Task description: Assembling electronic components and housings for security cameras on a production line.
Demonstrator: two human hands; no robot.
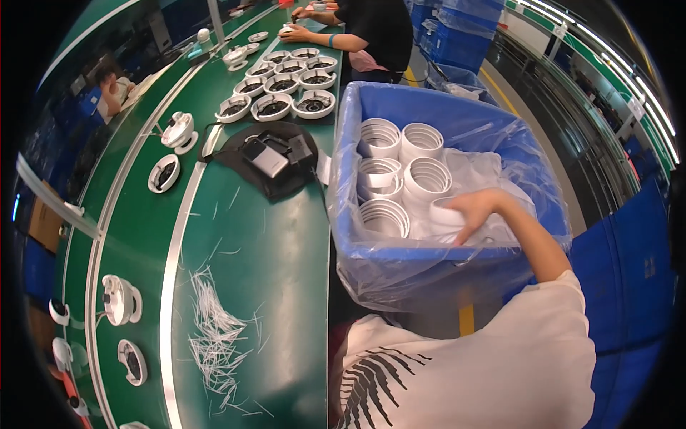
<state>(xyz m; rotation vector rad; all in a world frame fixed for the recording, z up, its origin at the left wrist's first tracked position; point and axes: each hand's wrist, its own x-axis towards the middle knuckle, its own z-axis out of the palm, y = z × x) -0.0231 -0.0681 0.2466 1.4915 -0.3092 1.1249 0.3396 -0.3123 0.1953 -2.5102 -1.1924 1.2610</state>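
My right hand (477, 211) reaches down into a large blue bin (457, 253) lined with clear plastic. Its thumb and fingers are closed around a white plastic ring (444, 213), blurred a little and partly covered by the hand. Stacks of similar white rings (426, 175) stand in two columns in the bin, to the left of my hand. A clear plastic liner (400, 282) hangs over the bin's near wall. My left hand is out of view.
The green workbench (286, 286) holds a heap of thin white strips (214, 329), a black bag with a power bank (266, 157) on it, and rows of round white housings (274, 106). White camera-like units (121, 300) line the conveyor. A co-worker (375, 32) works at the far end.
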